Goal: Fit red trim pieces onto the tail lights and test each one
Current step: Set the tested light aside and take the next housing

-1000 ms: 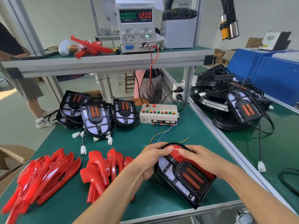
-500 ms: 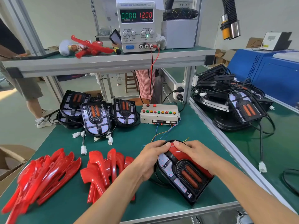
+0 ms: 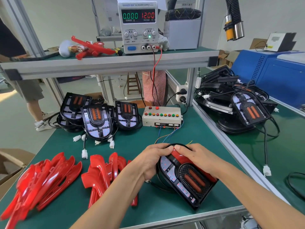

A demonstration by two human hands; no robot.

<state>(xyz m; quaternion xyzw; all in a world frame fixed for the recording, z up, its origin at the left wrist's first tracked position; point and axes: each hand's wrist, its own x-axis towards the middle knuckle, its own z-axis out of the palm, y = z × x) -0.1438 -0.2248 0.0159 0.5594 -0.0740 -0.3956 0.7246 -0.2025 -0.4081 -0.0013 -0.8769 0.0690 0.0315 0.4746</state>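
Note:
A black tail light [image 3: 186, 180] lies on the green mat near the front edge, with a red trim piece [image 3: 179, 157] along its right side. My left hand [image 3: 152, 160] curls round its upper left rim. My right hand [image 3: 198, 158] lies over the trim piece, fingertips pressing at the rounded top beside my left fingers. Two heaps of loose red trim pieces [image 3: 41, 177] [image 3: 104, 172] lie at the left front. Three more tail lights [image 3: 98, 121] stand at the back left with white plugs trailing. A beige test box [image 3: 162, 116] with coloured buttons sits behind.
A power supply [image 3: 139, 25] on the upper shelf reads 0.000 and 12.00. A pile of tail lights [image 3: 236, 106] covers the right bench past the aluminium rail [image 3: 231, 146]. A cardboard box [image 3: 9, 167] stands at the left. A person stands at the far left.
Both hands have slid up to the tail light's rounded top, fingertips now meeting there. The tail light has shifted slightly away from me on the mat.

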